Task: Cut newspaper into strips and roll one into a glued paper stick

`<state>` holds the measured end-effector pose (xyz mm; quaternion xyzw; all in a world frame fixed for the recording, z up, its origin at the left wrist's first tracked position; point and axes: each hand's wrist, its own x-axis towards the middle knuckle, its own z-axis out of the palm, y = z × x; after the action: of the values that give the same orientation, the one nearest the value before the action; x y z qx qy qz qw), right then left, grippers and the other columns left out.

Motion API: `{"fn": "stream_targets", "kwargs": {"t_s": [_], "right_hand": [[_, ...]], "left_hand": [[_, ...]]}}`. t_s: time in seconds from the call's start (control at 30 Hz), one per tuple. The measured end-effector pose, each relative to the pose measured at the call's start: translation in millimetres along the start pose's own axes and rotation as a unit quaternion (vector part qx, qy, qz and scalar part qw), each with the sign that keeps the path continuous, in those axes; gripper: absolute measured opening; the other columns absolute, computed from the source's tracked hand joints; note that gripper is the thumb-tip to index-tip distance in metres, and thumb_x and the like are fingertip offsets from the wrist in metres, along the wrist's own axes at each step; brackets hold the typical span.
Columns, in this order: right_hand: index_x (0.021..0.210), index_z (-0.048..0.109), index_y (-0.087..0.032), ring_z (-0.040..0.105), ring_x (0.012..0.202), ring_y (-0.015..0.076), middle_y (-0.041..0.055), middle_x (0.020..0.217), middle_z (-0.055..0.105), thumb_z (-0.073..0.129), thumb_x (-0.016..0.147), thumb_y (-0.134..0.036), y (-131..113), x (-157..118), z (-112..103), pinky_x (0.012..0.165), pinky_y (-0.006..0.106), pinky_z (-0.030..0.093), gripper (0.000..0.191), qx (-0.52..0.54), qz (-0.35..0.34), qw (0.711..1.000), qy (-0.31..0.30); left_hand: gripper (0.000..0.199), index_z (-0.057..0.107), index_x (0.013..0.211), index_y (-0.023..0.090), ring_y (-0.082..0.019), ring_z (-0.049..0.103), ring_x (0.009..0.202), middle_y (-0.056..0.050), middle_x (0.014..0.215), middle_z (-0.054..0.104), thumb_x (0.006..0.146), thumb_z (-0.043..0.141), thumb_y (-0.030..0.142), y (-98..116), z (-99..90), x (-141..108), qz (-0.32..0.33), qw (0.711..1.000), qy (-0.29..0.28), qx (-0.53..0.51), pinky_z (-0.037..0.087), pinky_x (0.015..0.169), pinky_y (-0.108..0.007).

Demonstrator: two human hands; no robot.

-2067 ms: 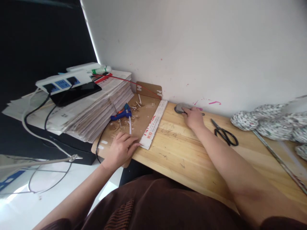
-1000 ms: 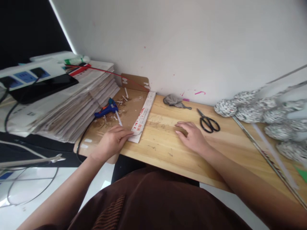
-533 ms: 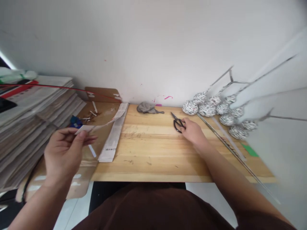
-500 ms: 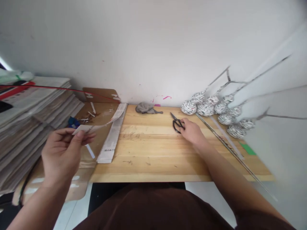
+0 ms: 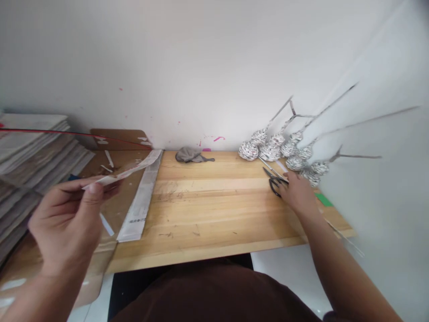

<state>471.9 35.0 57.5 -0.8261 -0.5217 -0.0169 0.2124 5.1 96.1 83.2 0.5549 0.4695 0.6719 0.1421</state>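
Observation:
My left hand (image 5: 72,214) pinches one end of a thin paper strip (image 5: 132,170) between thumb and fingers, over the left side of the table. The strip's far end lies on a stack of newspaper strips (image 5: 142,201). At the right, my right hand (image 5: 296,192) is on the black handles of a pair of scissors (image 5: 274,180), its fingers curled at the loops and partly hidden. The scissor blades point up and left, beside long thin rods (image 5: 272,169) on the table.
Woven paper balls (image 5: 248,150) with twisted stems lean by the right wall. A grey cloth bundle (image 5: 190,155) lies at the back edge. Stacked newspapers (image 5: 36,143) stand at the left, near cardboard (image 5: 119,139). A green piece (image 5: 323,199) lies at the right.
My right hand and the scissors have moved right, closer to the rods. The view has turned slightly, and my left hand still holds the strip, its end now lower in view.

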Motion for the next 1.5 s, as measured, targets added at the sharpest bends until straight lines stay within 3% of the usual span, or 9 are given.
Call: {"fn": "stream_targets", "kwargs": {"t_s": [0.17, 0.27, 0.33, 0.4, 0.57, 0.73, 1.0, 1.33, 1.5], "right_hand": [[0.096, 0.074, -0.02, 0.067, 0.077, 0.0178, 0.008, 0.091, 0.075, 0.044, 0.095, -0.053, -83, -20, 27, 0.068, 0.029, 0.049, 0.044, 0.165, -0.106, 0.962, -0.191], [0.105, 0.073, -0.016, 0.067, 0.075, 0.0179, 0.012, 0.095, 0.074, 0.034, 0.09, -0.075, -146, -42, 51, 0.059, 0.026, 0.047, 0.072, 0.444, -0.026, 0.714, -0.54], [0.105, 0.072, -0.016, 0.066, 0.075, 0.0158, 0.0098, 0.093, 0.072, 0.044, 0.085, -0.077, -178, -51, 62, 0.063, 0.026, 0.048, 0.07, 0.549, 0.009, 0.597, -0.584], [0.105, 0.072, -0.015, 0.065, 0.074, 0.0163, 0.0077, 0.089, 0.071, 0.063, 0.079, -0.069, -197, -48, 70, 0.065, 0.027, 0.049, 0.061, 0.61, 0.03, 0.551, -0.569], [0.101, 0.066, -0.016, 0.053, 0.056, 0.0104, -0.0025, 0.067, 0.06, 0.079, 0.073, -0.037, -189, -7, 77, 0.057, 0.024, 0.044, 0.037, 0.712, 0.081, 0.597, -0.36], [0.092, 0.057, -0.022, 0.04, 0.049, 0.0091, -0.0075, 0.06, 0.047, 0.069, 0.078, -0.036, -154, 21, 64, 0.05, 0.023, 0.033, 0.023, 0.753, 0.057, 0.591, -0.284], [0.077, 0.063, -0.014, 0.048, 0.045, 0.0095, -0.0009, 0.058, 0.059, 0.081, 0.062, -0.039, -153, 8, 77, 0.045, 0.023, 0.034, 0.035, 0.7, 0.004, 0.562, -0.44], [0.086, 0.07, -0.011, 0.055, 0.044, 0.0091, -0.0033, 0.056, 0.063, 0.085, 0.063, -0.038, -162, 5, 112, 0.044, 0.021, 0.045, 0.039, 0.673, 0.021, 0.512, -0.533], [0.088, 0.069, -0.01, 0.057, 0.045, 0.0092, -0.0025, 0.058, 0.065, 0.085, 0.064, -0.037, -161, 8, 116, 0.045, 0.021, 0.046, 0.04, 0.687, 0.019, 0.498, -0.529]], "left_hand": [[0.01, 0.067, 0.091, 0.02, -0.021, 0.07, 0.099, -0.005, 0.101, 0.073, 0.084, 0.067, 0.013, 8, 20.9, -36, 0.086, 0.975, -0.199, -0.048, 0.055, 0.093, -0.039], [0.018, 0.067, 0.098, 0.021, -0.018, 0.067, 0.101, -0.007, 0.107, 0.071, 0.085, 0.064, 0.008, 13, 30.7, -62, 0.149, 0.919, -0.36, -0.054, 0.055, 0.087, -0.032], [0.017, 0.067, 0.099, 0.02, -0.017, 0.066, 0.1, -0.008, 0.107, 0.07, 0.087, 0.063, 0.009, 17, 35.5, -73, 0.174, 0.862, -0.469, -0.079, 0.055, 0.086, -0.029], [0.013, 0.068, 0.097, 0.019, -0.016, 0.066, 0.096, -0.008, 0.101, 0.071, 0.09, 0.06, 0.012, 21, 38.3, -78, 0.175, 0.814, -0.545, -0.099, 0.054, 0.085, -0.027], [0.018, 0.071, 0.089, 0.019, -0.016, 0.069, 0.083, -0.006, 0.09, 0.074, 0.094, 0.059, 0.031, 21, 46.8, -57, 0.105, 0.774, -0.619, -0.083, 0.054, 0.078, -0.026], [0.028, 0.072, 0.098, 0.019, -0.022, 0.068, 0.094, -0.01, 0.099, 0.073, 0.098, 0.049, 0.034, -12, 100.3, 6, 0.116, 0.881, -0.443, 0.115, 0.051, 0.088, -0.034], [0.038, 0.061, 0.127, 0.013, -0.027, 0.062, 0.114, -0.02, 0.124, 0.063, 0.093, 0.045, 0.02, -89, 204.8, 49, 0.088, 0.786, -0.439, 0.427, 0.045, 0.095, -0.034], [0.066, 0.071, 0.106, 0.011, -0.035, 0.069, 0.094, -0.023, 0.103, 0.073, 0.096, 0.026, 0.059, -105, 220.2, 59, 0.085, 0.775, -0.418, 0.466, 0.049, 0.076, -0.038], [0.059, 0.069, 0.105, 0.011, -0.036, 0.069, 0.094, -0.023, 0.104, 0.072, 0.098, 0.023, 0.048, -109, 217.4, 50, 0.071, 0.775, -0.411, 0.474, 0.048, 0.074, -0.039]]}}
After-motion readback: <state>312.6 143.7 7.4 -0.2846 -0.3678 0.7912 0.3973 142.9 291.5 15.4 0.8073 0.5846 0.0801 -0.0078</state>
